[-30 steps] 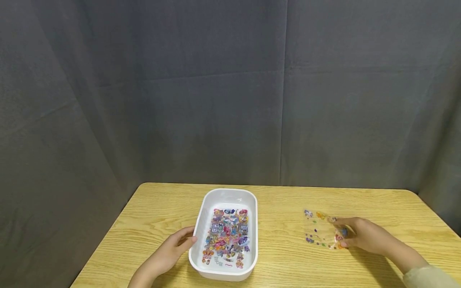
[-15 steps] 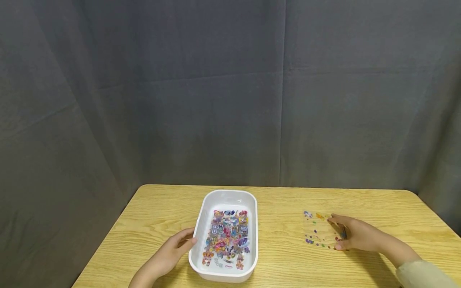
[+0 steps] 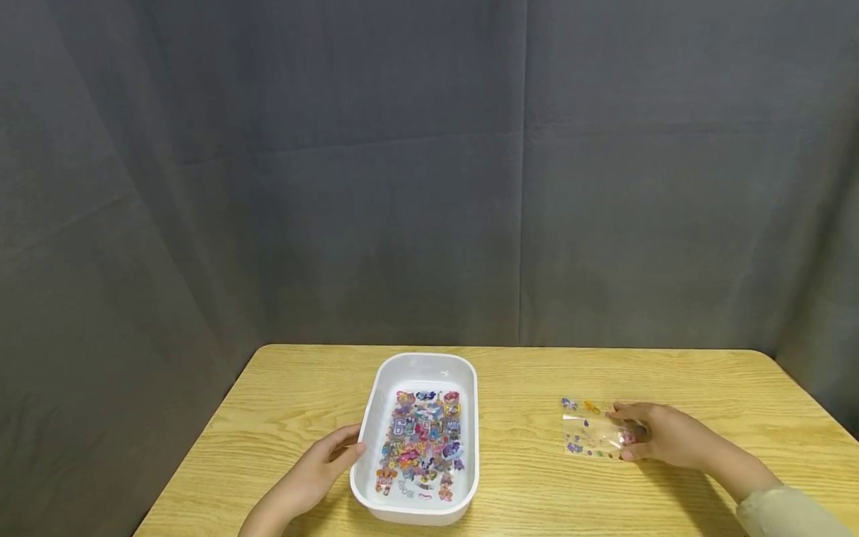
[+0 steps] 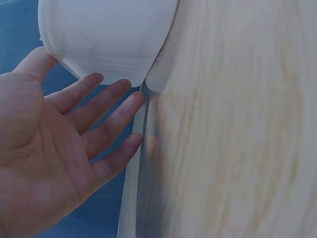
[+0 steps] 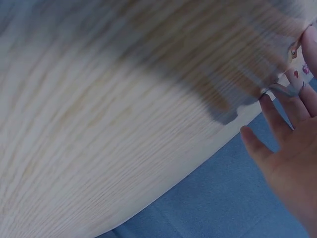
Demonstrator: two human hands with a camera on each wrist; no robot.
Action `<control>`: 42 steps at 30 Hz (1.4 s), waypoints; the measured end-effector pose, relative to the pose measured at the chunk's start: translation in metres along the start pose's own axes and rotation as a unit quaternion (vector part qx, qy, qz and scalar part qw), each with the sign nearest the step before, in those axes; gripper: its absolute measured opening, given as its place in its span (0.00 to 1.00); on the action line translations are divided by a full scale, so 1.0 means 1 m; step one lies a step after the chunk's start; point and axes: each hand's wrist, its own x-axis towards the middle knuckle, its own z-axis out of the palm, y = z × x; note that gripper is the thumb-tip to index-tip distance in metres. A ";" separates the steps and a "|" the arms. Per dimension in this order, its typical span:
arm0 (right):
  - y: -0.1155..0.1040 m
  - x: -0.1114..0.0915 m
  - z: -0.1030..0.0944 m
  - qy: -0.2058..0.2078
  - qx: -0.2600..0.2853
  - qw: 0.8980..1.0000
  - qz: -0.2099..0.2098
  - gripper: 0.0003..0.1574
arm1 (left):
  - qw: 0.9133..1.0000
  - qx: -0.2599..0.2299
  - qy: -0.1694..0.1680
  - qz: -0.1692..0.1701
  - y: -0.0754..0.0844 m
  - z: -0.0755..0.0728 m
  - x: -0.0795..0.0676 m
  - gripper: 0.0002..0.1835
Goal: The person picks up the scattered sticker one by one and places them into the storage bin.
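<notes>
A white rectangular tray (image 3: pixel 419 365) stands on the table, and colourful printed clear plastic pieces (image 3: pixel 423 447) cover its floor. At the tray's left side, my left hand (image 3: pixel 309 470) touches the wall with thumb and fingertips. The left wrist view shows its fingers spread and loosely extended against the tray (image 4: pixel 104 39). Right of the tray, my right hand (image 3: pixel 671 436) pinches the right edge of a clear plastic sheet (image 3: pixel 587 426) with small colourful prints, low over the table. Only a bit of that sheet (image 5: pixel 305 69) shows in the right wrist view, at its right edge.
The light wood table (image 3: pixel 523 470) has rounded far corners. A grey curtain (image 3: pixel 389 186) hangs behind it and along both sides. Bare tabletop lies between the tray and the sheet.
My right hand has shifted slightly left, and the sheet's tilt and glare have changed in its grip. The left hand keeps its place at the tray.
</notes>
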 end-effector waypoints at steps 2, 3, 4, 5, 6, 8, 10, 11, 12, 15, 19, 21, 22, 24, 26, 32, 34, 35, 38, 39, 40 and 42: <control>0.000 0.000 0.001 0.007 -0.016 1.000 -0.004 0.43 | 1.000 0.001 -0.002 -0.001 -0.001 0.000 0.000 0.29; 0.000 0.000 0.001 0.010 -0.022 1.000 -0.002 0.41 | 1.000 0.000 -0.003 -0.001 -0.001 0.000 -0.001 0.29; -0.001 0.000 0.001 0.014 -0.028 0.999 0.004 0.40 | 1.000 -0.002 -0.006 -0.002 -0.001 0.000 -0.001 0.30; -0.001 0.000 0.001 0.019 -0.034 0.999 0.011 0.39 | 1.000 -0.004 -0.008 -0.002 -0.001 0.000 -0.001 0.30; -0.002 0.000 0.002 0.023 -0.038 0.999 0.019 0.38 | 1.000 -0.005 -0.009 -0.002 -0.001 0.001 -0.001 0.30; -0.003 0.000 0.002 0.037 -0.048 0.998 0.031 0.35 | 1.000 -0.006 -0.010 0.000 0.000 0.001 -0.001 0.30; -0.004 0.000 0.003 0.052 -0.052 0.996 0.042 0.33 | 1.000 -0.004 -0.009 0.003 0.001 0.001 0.000 0.30; -0.005 0.000 0.003 0.059 -0.054 0.996 0.043 0.31 | 1.000 -0.003 -0.007 0.005 0.001 0.001 0.000 0.29; -0.006 0.000 0.003 0.065 -0.057 0.995 0.042 0.29 | 1.000 -0.002 -0.007 0.007 0.001 0.001 0.000 0.29; -0.009 0.001 0.002 0.077 -0.054 0.995 0.046 0.27 | 1.000 -0.001 -0.006 0.010 0.001 0.001 0.001 0.29; -0.016 0.002 0.000 0.089 -0.048 0.994 0.045 0.24 | 1.000 -0.001 -0.008 0.008 0.002 0.001 0.001 0.29; -0.019 0.003 -0.001 0.098 -0.050 0.993 0.042 0.23 | 1.000 -0.001 -0.008 0.008 0.003 0.001 0.001 0.29; -0.021 0.003 -0.001 0.102 -0.052 0.993 0.043 0.22 | 1.000 -0.001 -0.007 0.008 0.003 0.001 0.001 0.29; -0.025 0.004 0.000 0.109 -0.054 0.992 0.044 0.21 | 1.000 -0.002 -0.007 0.008 0.003 0.000 0.000 0.29; -0.029 0.005 0.000 0.113 -0.055 0.991 0.048 0.20 | 1.000 -0.003 -0.007 0.008 0.003 0.000 0.000 0.29; -0.041 0.008 0.002 0.137 -0.069 0.987 0.041 0.21 | 1.000 -0.006 -0.008 0.005 0.003 0.000 0.000 0.29; -0.046 0.009 0.002 0.146 -0.074 0.986 0.036 0.21 | 1.000 -0.006 -0.008 0.004 0.003 -0.001 -0.001 0.29; -0.049 0.009 0.003 0.149 -0.075 0.985 0.034 0.21 | 1.000 -0.005 -0.008 0.003 0.003 -0.001 -0.001 0.29; -0.058 0.011 0.003 0.161 -0.085 0.983 0.021 0.20 | 1.000 -0.004 -0.007 0.002 0.003 -0.001 -0.001 0.29; -0.061 0.011 0.004 0.165 -0.088 0.982 0.017 0.20 | 1.000 -0.004 -0.006 0.002 0.003 -0.001 -0.002 0.29; -0.064 0.012 0.004 0.169 -0.092 0.981 0.013 0.20 | 1.000 -0.003 -0.005 0.002 0.003 -0.001 -0.002 0.29; -0.070 0.012 0.005 0.181 -0.097 0.979 0.003 0.19 | 1.000 -0.003 -0.003 0.001 0.002 0.000 -0.002 0.29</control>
